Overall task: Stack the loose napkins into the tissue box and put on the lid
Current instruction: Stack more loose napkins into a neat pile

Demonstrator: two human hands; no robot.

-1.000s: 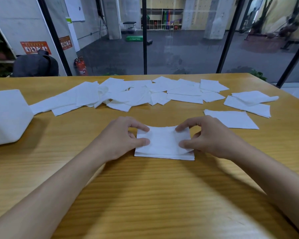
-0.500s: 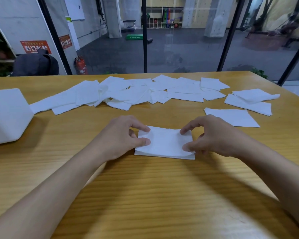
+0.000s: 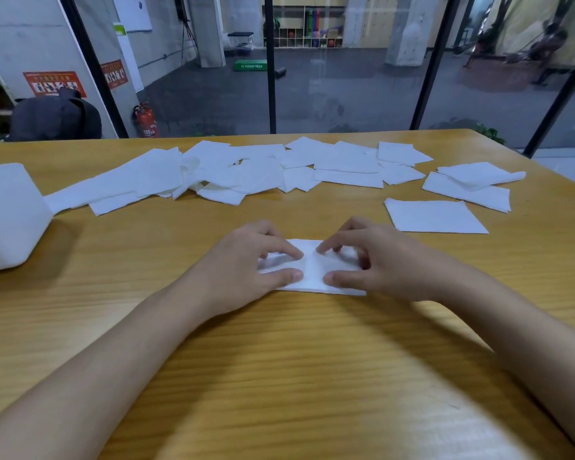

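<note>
1. Napkin stack (image 3: 312,272), under the fingers (image 3: 284,277) of the left hand (image 3: 243,260) and right hand (image 3: 382,263): white, shaded grey between the fingertips.
2. Loose napkins (image 3: 346,161), spread well beyond the fingertips: white, unprinted.
3. Single napkin (image 3: 435,215), just past the right-hand fingers: white, plain.
4. Tissue box (image 3: 7,217), far out to the side of the left-hand fingers: white, no pattern.
5. Table (image 3: 279,376), all round the fingers: honey-yellow wood with fine brown grain streaks.
6. Fire extinguisher (image 3: 146,121), far beyond the left-hand fingers: red, with a pale label.
7. Bag (image 3: 55,119), further to that side: dark grey.
8. Posters (image 3: 54,84), above the bag: orange-red with dark print.
9. Floor block (image 3: 250,65), far beyond the fingertips: green with pale lettering.
10. Window bars (image 3: 272,78): black.
</note>
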